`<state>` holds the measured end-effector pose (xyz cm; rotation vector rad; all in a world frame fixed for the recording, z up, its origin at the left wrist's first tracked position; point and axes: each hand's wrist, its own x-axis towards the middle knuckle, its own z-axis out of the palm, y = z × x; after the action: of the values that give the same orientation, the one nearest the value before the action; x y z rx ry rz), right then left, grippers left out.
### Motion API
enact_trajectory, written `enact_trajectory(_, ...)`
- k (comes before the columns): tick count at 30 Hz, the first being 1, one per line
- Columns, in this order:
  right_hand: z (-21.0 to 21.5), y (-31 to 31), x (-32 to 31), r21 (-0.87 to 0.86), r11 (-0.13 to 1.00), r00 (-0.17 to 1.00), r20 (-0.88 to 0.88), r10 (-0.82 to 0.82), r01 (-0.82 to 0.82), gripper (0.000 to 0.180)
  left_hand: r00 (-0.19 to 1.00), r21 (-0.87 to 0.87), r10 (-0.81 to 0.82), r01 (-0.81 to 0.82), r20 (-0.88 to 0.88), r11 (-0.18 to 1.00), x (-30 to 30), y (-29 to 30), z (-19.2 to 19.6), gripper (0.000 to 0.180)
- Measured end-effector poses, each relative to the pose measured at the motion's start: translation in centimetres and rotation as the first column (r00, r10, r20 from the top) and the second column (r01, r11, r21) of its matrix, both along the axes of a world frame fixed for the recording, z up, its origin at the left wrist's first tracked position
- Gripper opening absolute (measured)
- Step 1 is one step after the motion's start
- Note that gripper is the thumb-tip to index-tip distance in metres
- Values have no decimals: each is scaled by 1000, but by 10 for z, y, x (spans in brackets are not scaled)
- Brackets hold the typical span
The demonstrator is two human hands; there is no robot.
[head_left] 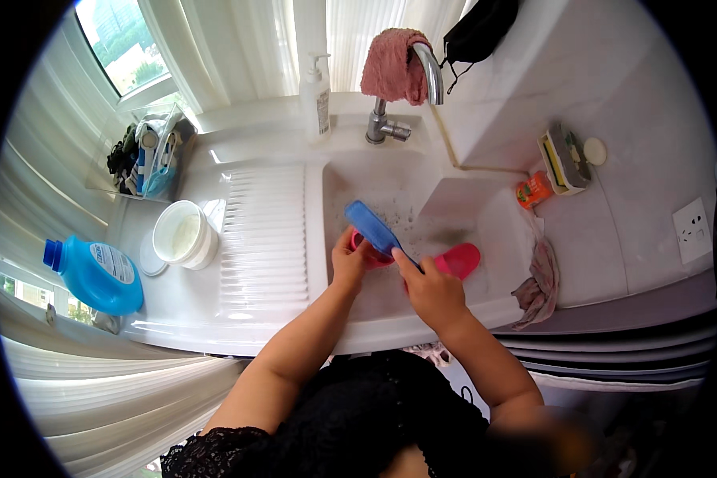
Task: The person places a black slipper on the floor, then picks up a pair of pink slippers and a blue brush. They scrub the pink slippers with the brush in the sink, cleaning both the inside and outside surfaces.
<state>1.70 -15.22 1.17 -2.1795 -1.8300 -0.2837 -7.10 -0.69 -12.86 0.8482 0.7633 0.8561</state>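
Over the white sink basin (344, 179), my left hand (349, 259) is closed round a pinkish-red slipper (372, 256), which is partly covered by the brush and my fingers. My right hand (435, 293) grips the handle of a blue scrubbing brush (372, 227). The brush's broad head lies over the slipper, and its bristles are hidden underneath. A second pinkish-red slipper (459, 260) rests in the basin just right of my right hand. Suds and droplets dot the basin floor beyond the brush.
Left of the basin are a ribbed washboard (264, 239), a white tub (185, 233), a blue detergent bottle (99, 275) and a clear box of items (147, 155). Behind stand a pump bottle (316, 99) and a faucet (380, 127) draped with a pink cloth (394, 68). A rag (540, 279) hangs at right.
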Motion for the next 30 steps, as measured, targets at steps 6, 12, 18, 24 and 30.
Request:
enact_trajectory(6, -34, -63, 33, 18, 1000, 1000, -6, 22, -22, 37, 979, 124, 168, -154, -113, 980, 10, 4, -16, 43)
enact_trajectory(12, -8, 2, -1, -132, 990, 997, 55, 52, -44, 43, 915, 489, 208, -14, -345, 872, 19, -8, -27, 36)
enact_trajectory(18, -25, -64, 33, -57, 996, 998, 11, 68, -67, 47, 917, 322, 215, -103, -335, 941, 2, 10, -26, 50)
enact_trajectory(24, -20, -17, 16, -72, 997, 999, 14, 38, -37, 44, 860, 494, 244, 12, -449, 869, 6, 2, -37, 49)
enact_trajectory(30, -14, -20, 19, -21, 997, 996, 42, 76, -75, 39, 972, 217, 132, -88, -196, 972, 1, 23, -62, 48)
